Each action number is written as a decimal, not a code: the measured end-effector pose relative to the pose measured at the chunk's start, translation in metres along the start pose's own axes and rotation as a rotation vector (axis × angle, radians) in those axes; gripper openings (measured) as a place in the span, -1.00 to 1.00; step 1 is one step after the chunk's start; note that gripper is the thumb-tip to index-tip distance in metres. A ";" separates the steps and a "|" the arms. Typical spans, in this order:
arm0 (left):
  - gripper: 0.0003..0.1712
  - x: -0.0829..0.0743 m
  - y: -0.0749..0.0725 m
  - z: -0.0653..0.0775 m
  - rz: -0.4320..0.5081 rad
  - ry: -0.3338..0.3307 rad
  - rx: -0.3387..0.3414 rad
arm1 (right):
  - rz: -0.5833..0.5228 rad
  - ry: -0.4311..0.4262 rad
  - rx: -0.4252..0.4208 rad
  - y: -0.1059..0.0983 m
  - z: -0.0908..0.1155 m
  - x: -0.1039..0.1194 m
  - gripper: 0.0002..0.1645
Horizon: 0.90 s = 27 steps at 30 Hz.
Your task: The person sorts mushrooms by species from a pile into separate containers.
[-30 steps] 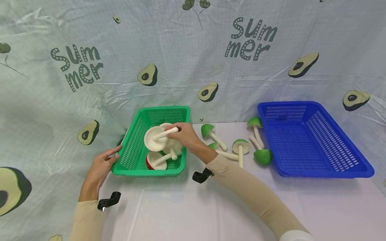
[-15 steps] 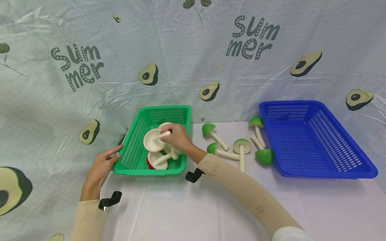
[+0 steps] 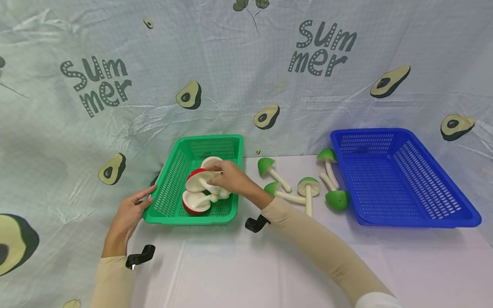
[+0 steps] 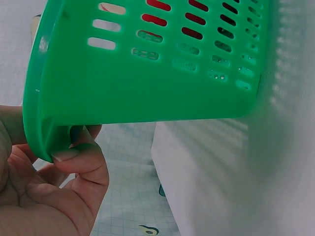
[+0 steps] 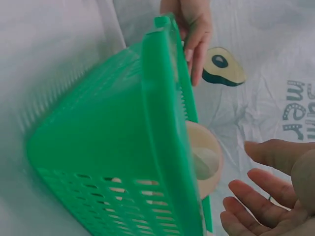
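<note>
A left hand point(image 3: 130, 213) pinches a perforated green plastic basket point(image 3: 192, 220) at its 8 o'clock; the right hand point(image 3: 231, 177), fingers spread, gripping nothing, hovers near red-capped, white-stemmed mushrooms point(image 3: 195, 202) inside. Pale avocado-print cloth point(image 3: 219, 51) reads "summer" at 10 and 1 o'clock.

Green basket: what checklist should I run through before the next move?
1. Green basket steadied: ok, left grip pinches its rim.
2. Right grip free: ok, fingers spread in the right wrist view.
3. Red-capped toy mushrooms inside: ok, two show red.
4. Every cap colour inside confirmed: cannot tell, one shows only its underside.
5. Green-capped toy mushrooms in a basket: not ok, five lie on the table.
</note>
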<state>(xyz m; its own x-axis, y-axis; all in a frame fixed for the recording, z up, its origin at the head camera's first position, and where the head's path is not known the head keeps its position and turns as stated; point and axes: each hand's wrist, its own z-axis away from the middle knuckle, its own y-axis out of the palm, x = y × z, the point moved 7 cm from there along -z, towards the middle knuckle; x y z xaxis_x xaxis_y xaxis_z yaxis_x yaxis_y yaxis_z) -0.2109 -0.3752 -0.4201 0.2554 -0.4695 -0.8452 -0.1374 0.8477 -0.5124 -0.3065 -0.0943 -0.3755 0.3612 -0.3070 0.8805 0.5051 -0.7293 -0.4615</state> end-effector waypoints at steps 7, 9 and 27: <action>-0.43 0.001 0.001 0.000 -0.013 -0.008 -0.002 | -0.151 0.011 -0.094 -0.029 0.019 -0.014 -0.63; -0.43 0.001 0.001 0.001 -0.016 -0.005 -0.003 | -0.179 0.024 -0.097 -0.036 0.024 -0.017 -0.64; -0.41 -0.002 0.001 0.001 -0.020 0.006 0.017 | -0.338 0.135 -0.050 -0.083 0.070 -0.019 -0.55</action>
<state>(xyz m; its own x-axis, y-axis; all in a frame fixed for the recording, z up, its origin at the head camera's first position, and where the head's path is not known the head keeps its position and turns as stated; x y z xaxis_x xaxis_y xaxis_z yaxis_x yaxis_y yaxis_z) -0.2105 -0.3738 -0.4189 0.2526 -0.4874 -0.8358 -0.1160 0.8424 -0.5263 -0.3005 0.0145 -0.3619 0.0724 -0.1193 0.9902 0.5382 -0.8312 -0.1394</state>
